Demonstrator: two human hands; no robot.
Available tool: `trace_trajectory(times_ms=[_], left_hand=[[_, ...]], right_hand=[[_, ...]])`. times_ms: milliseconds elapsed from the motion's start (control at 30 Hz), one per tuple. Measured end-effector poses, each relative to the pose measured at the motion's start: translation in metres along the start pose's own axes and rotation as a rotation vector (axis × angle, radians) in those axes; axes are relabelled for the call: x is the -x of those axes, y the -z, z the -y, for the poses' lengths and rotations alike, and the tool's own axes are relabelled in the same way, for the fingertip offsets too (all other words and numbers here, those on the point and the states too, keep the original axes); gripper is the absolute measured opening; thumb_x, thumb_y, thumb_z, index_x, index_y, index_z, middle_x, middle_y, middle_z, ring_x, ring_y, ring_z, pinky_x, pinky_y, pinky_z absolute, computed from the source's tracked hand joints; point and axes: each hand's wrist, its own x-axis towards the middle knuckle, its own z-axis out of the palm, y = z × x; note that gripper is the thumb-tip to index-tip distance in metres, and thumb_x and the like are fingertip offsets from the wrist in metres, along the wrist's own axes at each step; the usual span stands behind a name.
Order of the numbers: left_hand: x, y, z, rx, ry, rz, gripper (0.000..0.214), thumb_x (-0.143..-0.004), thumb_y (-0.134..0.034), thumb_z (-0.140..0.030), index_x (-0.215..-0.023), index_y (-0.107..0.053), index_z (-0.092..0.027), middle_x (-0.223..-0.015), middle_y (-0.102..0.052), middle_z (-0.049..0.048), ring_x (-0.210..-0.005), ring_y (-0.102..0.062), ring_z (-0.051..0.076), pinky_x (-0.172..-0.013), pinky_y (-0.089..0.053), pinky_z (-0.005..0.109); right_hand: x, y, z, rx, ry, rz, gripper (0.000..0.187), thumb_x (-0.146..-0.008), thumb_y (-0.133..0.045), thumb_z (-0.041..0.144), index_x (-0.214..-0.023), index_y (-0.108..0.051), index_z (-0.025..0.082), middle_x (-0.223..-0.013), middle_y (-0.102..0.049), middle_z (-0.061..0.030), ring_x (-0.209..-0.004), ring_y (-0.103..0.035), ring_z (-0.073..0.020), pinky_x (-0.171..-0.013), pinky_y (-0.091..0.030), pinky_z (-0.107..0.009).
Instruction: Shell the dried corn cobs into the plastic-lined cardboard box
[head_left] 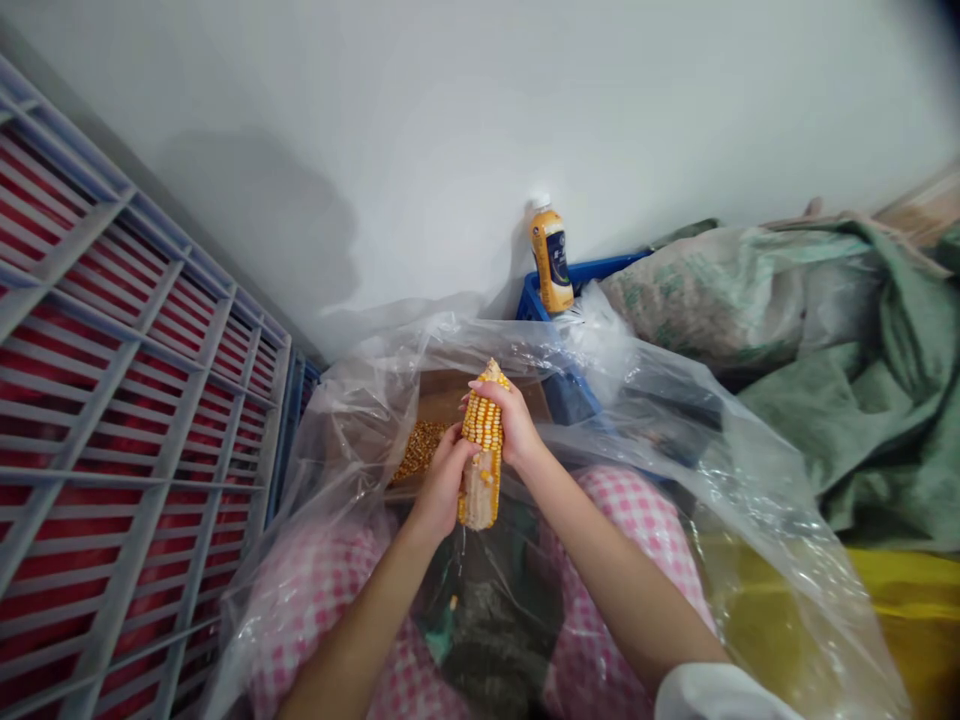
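A dried corn cob [484, 430] with yellow kernels is held nearly upright between both my hands. Part of its lower end is stripped to the pale core. My left hand [445, 478] grips the cob's left side, its thumb at the border between kernels and bare core. Higher up, my right hand [514, 415] is wrapped round the right side, thumb near the tip. Beneath them spreads a clear plastic sheet [652, 400] over my lap. Loose corn kernels [420, 448] lie in a heap just left of the cob. One small kernel [453, 602] shows below it.
A grey slatted crate [135, 350] with red behind its bars stands at the left. Against the white wall, a drink bottle [551, 255] stands by a blue basket [574, 395]. Sacks [720, 290] and green cloth [862, 410] are piled right, above a yellow surface [900, 600].
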Motion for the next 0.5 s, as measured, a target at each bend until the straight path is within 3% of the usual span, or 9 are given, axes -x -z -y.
trace_trajectory(times_ms=[167,333,500], left_hand=[[0.002,-0.002,0.001,0.036,0.027,-0.007,0.043,-0.059,-0.056,-0.018,-0.101,-0.054,-0.019,-0.100,-0.063,0.0021,-0.094,-0.058,0.018,-0.080,-0.044,0.027],[0.003,-0.002,0.005,-0.031,-0.032,0.037,0.052,-0.055,-0.058,-0.009,-0.106,-0.054,-0.020,-0.104,-0.063,0.0024,-0.099,-0.057,0.020,-0.084,-0.042,0.028],[0.002,0.005,-0.007,0.028,0.018,0.171,0.041,-0.065,-0.060,-0.021,-0.106,-0.057,-0.018,-0.109,-0.064,0.0042,-0.105,-0.055,0.022,-0.087,-0.041,0.029]], right_hand=[[0.001,-0.001,-0.001,-0.016,-0.009,0.011,0.026,-0.055,-0.073,0.029,-0.071,-0.056,0.017,-0.057,-0.061,0.0014,-0.049,-0.056,-0.0124,-0.047,-0.045,-0.023],[-0.001,0.000,0.004,-0.060,-0.096,-0.035,0.028,-0.051,-0.072,0.031,-0.071,-0.056,0.018,-0.055,-0.061,0.0010,-0.049,-0.056,-0.0135,-0.045,-0.045,-0.023],[-0.003,-0.002,0.010,-0.101,-0.143,-0.048,0.027,-0.050,-0.070,0.030,-0.070,-0.055,0.018,-0.055,-0.061,0.0007,-0.049,-0.057,-0.0136,-0.047,-0.046,-0.024]])
